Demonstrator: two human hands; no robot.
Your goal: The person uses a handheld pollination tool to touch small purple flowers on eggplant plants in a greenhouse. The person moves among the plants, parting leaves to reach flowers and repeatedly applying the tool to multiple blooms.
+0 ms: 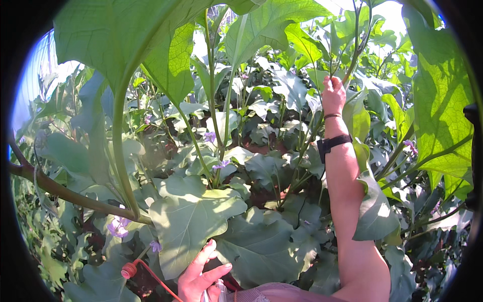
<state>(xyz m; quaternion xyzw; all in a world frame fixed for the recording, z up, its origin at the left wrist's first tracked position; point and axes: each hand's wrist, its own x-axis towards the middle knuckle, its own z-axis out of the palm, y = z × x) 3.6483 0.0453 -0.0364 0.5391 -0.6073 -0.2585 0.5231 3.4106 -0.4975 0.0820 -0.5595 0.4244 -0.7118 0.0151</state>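
Observation:
My right hand (pixel 333 92) is raised at the upper right, its fingers closed on a thin plant stem (pixel 331 65) beside a thicker, dark branch (pixel 356 56). A dark strap (pixel 336 143) and a thin band circle that forearm. At the bottom centre is my left hand (pixel 202 273), its thumb and index finger spread beneath a broad lobed leaf (pixel 192 215). A shiny, partly hidden object (pixel 220 290) lies at its curled fingers; its kind and how it is held cannot be told. An orange-red cord (pixel 156 280) with a small coiled reel (pixel 128 270) runs beside this hand.
Tall leafy plants with purple flowers (pixel 118 226), apparently eggplants, surround both arms. A thick branch (pixel 81 200) crosses the left side. Large leaves hang close overhead, and another leaf (pixel 377 211) lies against my right forearm. Reddish soil shows between the stems.

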